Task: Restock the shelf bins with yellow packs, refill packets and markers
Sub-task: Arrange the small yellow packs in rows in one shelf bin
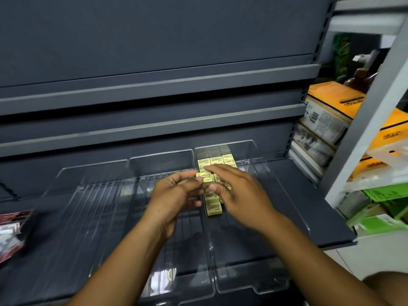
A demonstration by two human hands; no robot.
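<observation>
Over the right-hand clear bin (pixel 254 195) on the dark shelf (pixel 309 195), a single yellow pack (pixel 207 178) is pinched between the fingertips of the left hand (pixel 176 193) and steadied by the thumb of the right hand (pixel 238 191), whose fingers are spread flat over the packs already laid down. Both hands are thus brought close together on that one pack. Rows of yellow packs (pixel 215 161) are seen filling the far left part of this bin, with one more (pixel 213 208) lying nearest. The two clear bins (pixel 99 206) to the left appear to hold nothing.

Misalignment is judged the main risk: if the held pack is released tilted or onto the edge of a neighbour, the row could be pushed crooked or a pack tipped out of line. The spread right hand could also drag settled packs as it is withdrawn. Red packets (pixel 11 233) are seen blurred at the left edge.
</observation>
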